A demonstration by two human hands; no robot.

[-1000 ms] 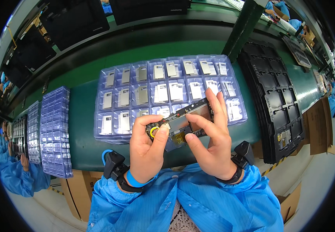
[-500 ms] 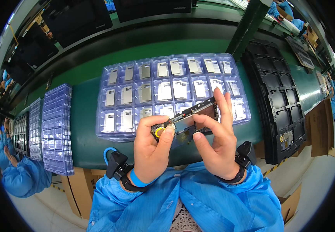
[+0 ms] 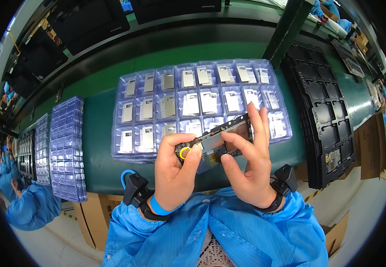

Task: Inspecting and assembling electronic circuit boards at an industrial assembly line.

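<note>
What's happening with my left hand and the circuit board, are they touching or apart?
Touching: the head view plainly shows the left hand pinching the circuit board at its left end, thumb over its face.

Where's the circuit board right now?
Head view, near centre: the circuit board is held at its left end by the left hand, the right hand at its other end. It overlaps the clear compartment tray's lower edge.

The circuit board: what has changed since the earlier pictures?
The circuit board, left hand and right hand appear slightly further right in the picture, but the plastic tray does too, so the view probably shifted. Nothing was visibly taken or released. The left hand still grips the board's left end; the right remains toward its other end.
</note>
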